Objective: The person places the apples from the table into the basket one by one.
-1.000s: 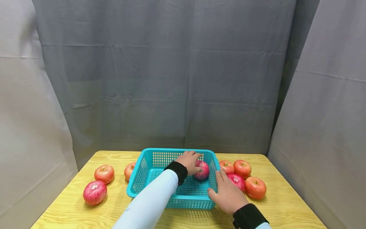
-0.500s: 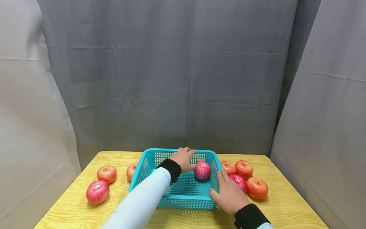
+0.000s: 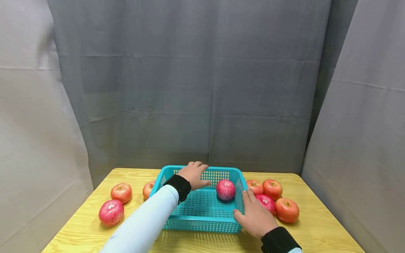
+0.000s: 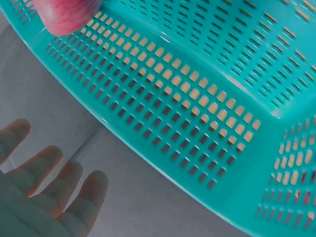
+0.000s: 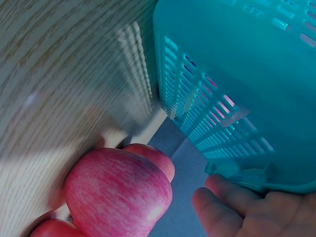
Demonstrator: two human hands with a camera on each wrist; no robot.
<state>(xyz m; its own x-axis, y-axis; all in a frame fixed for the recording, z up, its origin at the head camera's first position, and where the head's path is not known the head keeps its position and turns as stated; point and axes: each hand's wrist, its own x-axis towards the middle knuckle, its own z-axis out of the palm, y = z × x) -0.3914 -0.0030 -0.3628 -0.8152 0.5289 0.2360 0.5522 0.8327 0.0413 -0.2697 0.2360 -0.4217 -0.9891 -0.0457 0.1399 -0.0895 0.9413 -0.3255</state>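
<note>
A turquoise perforated plastic basket (image 3: 205, 218) stands on the table, with one pink-red apple (image 3: 225, 190) inside toward its right end. My left hand (image 3: 193, 175) hovers over the basket's back left part, fingers spread and nothing held. In the left wrist view its fingers (image 4: 91, 197) are apart from the basket wall, and the apple (image 4: 66, 15) shows at the top. My right hand (image 3: 256, 216) rests at the basket's right rim with straight fingers, the thumb toward the front corner. The right wrist view shows its fingertips (image 5: 232, 190) right at the rim.
Several apples (image 3: 287, 210) cluster right of the basket, close beside my right hand. On the left lie a pink apple (image 3: 111, 212), an orange-red apple (image 3: 121, 193) and another apple (image 3: 148, 189) against the basket. Grey curtains (image 3: 177, 88) hang behind the wooden table (image 3: 316, 225).
My left hand has come away from the apple in the basket and moved left, its fingers off it. The right hand stays at the rim. The whole view has shifted slightly.
</note>
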